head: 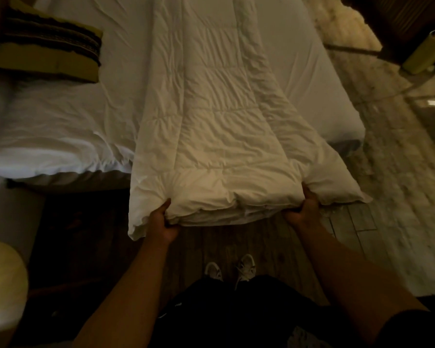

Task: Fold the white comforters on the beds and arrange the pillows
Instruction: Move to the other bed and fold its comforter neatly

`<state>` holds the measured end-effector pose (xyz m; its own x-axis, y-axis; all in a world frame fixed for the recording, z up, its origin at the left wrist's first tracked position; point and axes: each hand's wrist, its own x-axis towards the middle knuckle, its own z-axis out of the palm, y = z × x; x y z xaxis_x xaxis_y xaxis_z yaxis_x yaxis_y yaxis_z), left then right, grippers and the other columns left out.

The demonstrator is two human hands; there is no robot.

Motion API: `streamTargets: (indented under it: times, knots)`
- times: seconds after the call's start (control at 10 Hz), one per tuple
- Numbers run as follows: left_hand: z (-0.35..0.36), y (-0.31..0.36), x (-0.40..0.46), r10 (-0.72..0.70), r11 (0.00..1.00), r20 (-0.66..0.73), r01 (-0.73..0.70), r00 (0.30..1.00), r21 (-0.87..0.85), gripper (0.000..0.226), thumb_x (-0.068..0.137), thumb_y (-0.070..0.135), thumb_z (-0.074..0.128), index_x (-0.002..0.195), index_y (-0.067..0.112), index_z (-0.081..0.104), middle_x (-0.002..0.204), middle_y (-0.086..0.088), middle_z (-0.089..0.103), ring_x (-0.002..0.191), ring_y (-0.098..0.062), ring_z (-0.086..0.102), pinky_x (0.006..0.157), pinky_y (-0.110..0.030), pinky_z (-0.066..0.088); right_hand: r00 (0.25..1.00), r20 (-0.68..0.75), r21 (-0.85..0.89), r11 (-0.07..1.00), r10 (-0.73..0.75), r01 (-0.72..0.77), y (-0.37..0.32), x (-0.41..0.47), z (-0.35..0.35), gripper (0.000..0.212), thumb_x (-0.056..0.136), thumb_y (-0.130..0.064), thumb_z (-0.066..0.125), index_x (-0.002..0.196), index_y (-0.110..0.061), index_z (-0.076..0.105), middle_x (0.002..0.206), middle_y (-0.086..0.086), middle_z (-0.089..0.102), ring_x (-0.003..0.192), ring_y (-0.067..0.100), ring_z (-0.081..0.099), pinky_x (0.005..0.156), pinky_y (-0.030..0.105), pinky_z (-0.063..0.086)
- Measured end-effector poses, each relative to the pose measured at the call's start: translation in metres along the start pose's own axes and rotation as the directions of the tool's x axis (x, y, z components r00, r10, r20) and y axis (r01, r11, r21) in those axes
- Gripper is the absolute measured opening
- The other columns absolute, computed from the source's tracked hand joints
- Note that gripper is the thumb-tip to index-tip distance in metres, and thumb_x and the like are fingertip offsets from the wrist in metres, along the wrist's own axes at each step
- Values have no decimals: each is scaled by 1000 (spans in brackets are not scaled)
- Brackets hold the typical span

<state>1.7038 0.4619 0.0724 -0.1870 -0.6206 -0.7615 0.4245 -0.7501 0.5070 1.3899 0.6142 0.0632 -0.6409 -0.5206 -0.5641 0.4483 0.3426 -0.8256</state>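
Head view: comforter (211, 136) hides both hands' fingers.

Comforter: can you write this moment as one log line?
comforter: folded lengthwise on bed | left hand: grips near end | right hand: grips near end

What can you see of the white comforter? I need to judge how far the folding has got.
The white comforter looks like soft quilted fabric, stitched in panels and wrinkled. It lies folded lengthwise into a long strip running down the bed, its near end overhanging the mattress edge, with stacked layers showing. The left hand and right hand each grip that near end.
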Motion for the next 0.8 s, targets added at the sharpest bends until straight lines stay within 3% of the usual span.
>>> streamTargets:
  times: [0.1, 0.2, 0.3, 0.4, 0.5, 0.6, 0.7, 0.8]
  knots:
    - [-12, 1, -1, -33, 999, 2, 33, 999, -4, 40, 94, 19, 54, 134, 13, 57, 124, -11, 67, 107, -29, 65, 89, -42, 52, 991, 28, -262, 956, -132, 135, 15, -3, -9, 69, 78, -26, 76, 140, -32, 47, 130, -1, 62, 118, 16, 59, 95, 37, 52]
    - [-30, -4, -17, 14, 998, -30, -12, 999, 57, 39, 90, 18, 59, 129, 13, 60, 115, -12, 70, 98, -26, 68, 81, -38, 56, 999, 13, -457, 889, -29, 32, 66, 5, -43, 95, 66, -31, 83, 145, -38, 31, 129, -11, 58, 112, 10, 61, 93, 39, 55]
    - [-36, -10, -26, 27, 996, -47, -23, 999, 82, 26, 96, 16, 53, 120, 11, 62, 86, -5, 76, 78, -18, 69, 68, -31, 57, 994, 97, -523, 847, -49, 93, 76, -1, -51, 94, 67, -48, 81, 146, -44, 29, 131, -17, 56, 115, 7, 58, 95, 40, 53]
    - [-42, -35, -64, 5, 997, -153, 7, 988, 79, 15, 98, 14, 48, 100, 11, 63, 60, 0, 71, 53, -13, 67, 50, -22, 54, 986, 122, -282, 956, 117, -78, 66, -42, -63, 75, 77, -17, 80, 141, -31, 43, 129, -2, 58, 118, 17, 59, 96, 37, 50]
    - [-51, -51, -64, -9, 997, -155, 22, 988, 80, 16, 93, 16, 56, 104, 10, 66, 67, -3, 72, 56, -15, 67, 56, -24, 54, 984, 124, 40, 990, 128, -133, 63, -53, -68, 54, 83, -11, 70, 133, -24, 53, 127, 7, 62, 121, 29, 58, 96, 39, 50]
    - [-71, -76, -64, -54, 996, -150, 63, 987, 58, 65, 70, 24, 80, 129, 5, 61, 94, -9, 70, 79, -24, 62, 75, -37, 48, 950, -1, 331, 897, 312, -294, 57, -67, -67, 53, 81, -33, 67, 132, -25, 58, 121, 5, 70, 114, 29, 62, 88, 43, 57]
    - [-72, -79, -63, -63, 997, -159, 69, 985, 30, 49, 80, 24, 73, 125, 6, 64, 102, -13, 71, 91, -31, 63, 82, -42, 49, 910, 73, 580, 725, 409, -372, 57, -68, -66, 38, 94, -37, 55, 130, -24, 59, 114, 5, 73, 105, 29, 68, 77, 42, 60]
    - [-66, -79, -58, -63, 997, -175, 69, 983, 30, 36, 87, 20, 60, 121, 8, 65, 123, -19, 66, 108, -36, 62, 93, -46, 49, 924, 48, 557, 758, 379, -340, 60, -59, -54, 48, 90, -47, 59, 133, -27, 58, 136, 7, 61, 122, 34, 57, 92, 49, 49]
